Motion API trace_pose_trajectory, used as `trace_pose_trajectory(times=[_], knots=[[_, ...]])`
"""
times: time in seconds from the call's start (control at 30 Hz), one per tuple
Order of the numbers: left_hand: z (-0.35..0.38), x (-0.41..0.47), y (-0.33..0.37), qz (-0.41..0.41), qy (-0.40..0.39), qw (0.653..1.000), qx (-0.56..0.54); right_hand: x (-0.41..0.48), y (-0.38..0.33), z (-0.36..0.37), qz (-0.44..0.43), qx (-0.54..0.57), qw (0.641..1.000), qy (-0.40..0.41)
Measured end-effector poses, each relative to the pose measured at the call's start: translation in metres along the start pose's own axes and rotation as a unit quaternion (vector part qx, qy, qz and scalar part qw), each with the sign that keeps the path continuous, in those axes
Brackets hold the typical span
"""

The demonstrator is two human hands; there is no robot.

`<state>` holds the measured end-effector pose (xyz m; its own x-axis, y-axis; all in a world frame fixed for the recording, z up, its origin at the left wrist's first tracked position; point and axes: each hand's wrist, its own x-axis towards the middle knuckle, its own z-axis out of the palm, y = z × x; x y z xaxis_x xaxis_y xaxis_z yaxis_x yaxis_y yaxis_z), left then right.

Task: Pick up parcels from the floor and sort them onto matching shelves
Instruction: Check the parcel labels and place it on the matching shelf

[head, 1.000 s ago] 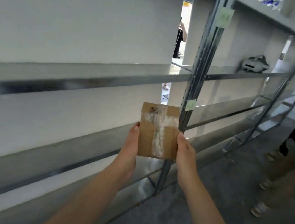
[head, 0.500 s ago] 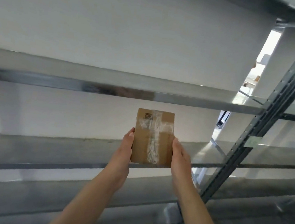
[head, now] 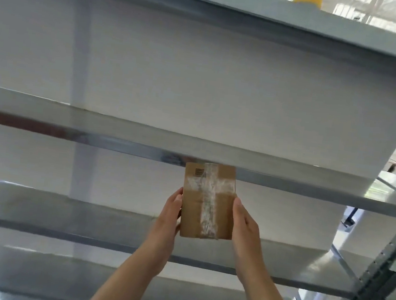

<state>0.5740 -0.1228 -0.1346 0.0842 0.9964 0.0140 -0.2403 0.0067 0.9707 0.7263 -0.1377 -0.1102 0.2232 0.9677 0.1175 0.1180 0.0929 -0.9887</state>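
Fingers (head: 176,198) of the left hand (head: 167,218) pressed flat on the left side of a small cardboard parcel (head: 208,201); right hand (head: 245,226) pressed on the right side, thumb along the edge. Held upright between both palms, in the air, clear tape crossed on the near face, barcode at top left. Top edge level with the front rail of a metal shelf (head: 312,188). White wall (head: 201,75) behind, far. Perforated post (head: 376,271) at right.
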Motion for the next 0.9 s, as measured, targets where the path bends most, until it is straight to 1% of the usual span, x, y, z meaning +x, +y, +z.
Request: trace_pose_trajectory(times=[0.23, 0.4, 0.6, 0.77, 0.9], knots=[[-0.008, 0.004, 0.005, 0.017, -0.010, 1.000, -0.004, -0.003, 0.000, 0.006, -0.025, 0.023, 0.999, 0.006], [-0.018, -0.002, 0.013, 0.052, 0.012, 0.998, -0.020, -0.003, -0.007, 0.013, -0.060, 0.018, 0.998, -0.006], [-0.024, -0.014, 0.015, 0.054, 0.027, 0.998, -0.028, -0.007, -0.007, 0.016, -0.042, 0.021, 0.999, -0.004], [-0.029, -0.024, 0.009, 0.070, 0.056, 0.994, -0.069, -0.010, 0.001, 0.017, -0.018, 0.027, 0.999, -0.014], [-0.034, -0.030, 0.001, 0.077, 0.068, 0.993, -0.062, -0.014, 0.011, 0.015, -0.042, 0.025, 0.999, -0.012]])
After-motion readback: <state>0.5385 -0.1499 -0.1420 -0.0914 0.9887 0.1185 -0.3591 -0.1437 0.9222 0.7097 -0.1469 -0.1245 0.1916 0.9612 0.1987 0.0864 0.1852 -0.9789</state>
